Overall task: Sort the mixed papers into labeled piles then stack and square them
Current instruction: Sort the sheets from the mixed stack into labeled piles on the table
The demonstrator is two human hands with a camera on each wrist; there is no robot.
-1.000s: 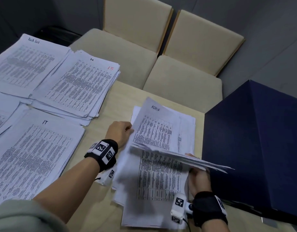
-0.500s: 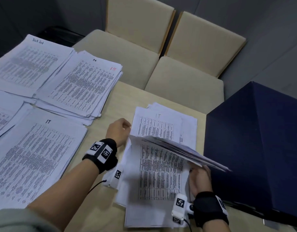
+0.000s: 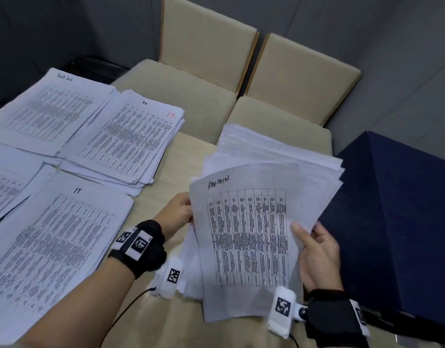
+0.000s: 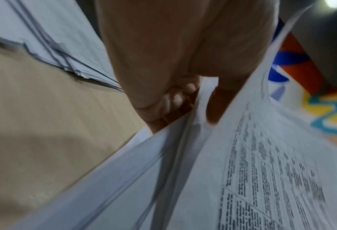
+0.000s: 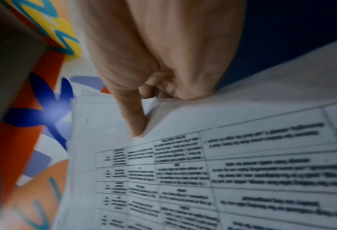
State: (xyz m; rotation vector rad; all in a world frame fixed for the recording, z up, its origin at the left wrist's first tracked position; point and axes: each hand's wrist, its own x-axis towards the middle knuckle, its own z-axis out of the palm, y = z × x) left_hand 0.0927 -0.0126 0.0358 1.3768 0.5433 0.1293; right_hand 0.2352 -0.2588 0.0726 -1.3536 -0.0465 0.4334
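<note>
Both hands hold up a thick sheaf of printed papers (image 3: 246, 237) above the table's right part; its top sheet bears a table and a handwritten "ADMIN". My left hand (image 3: 177, 216) grips the sheaf's left edge, thumb on top and fingers curled beneath (image 4: 175, 99). My right hand (image 3: 316, 252) grips the right edge, thumb (image 5: 132, 115) pressed on the top sheet. The sheaf's upper sheets fan out behind the top one. Sorted piles lie at left: one labelled "IT" (image 3: 53, 237), one marked with a red "15" (image 3: 126, 139), another at the far left (image 3: 45, 111).
A dark blue box (image 3: 397, 222) stands right beside the sheaf at the right. Two beige chairs (image 3: 279, 96) are tucked against the table's far edge. Bare wooden tabletop (image 3: 181, 156) shows between the piles and the sheaf. Another pile sits at the left edge (image 3: 5, 187).
The sheaf, earlier partly lying on the table with the right hand lifting some sheets, is now raised whole in both hands, tilted toward me with the "ADMIN" sheet on top.
</note>
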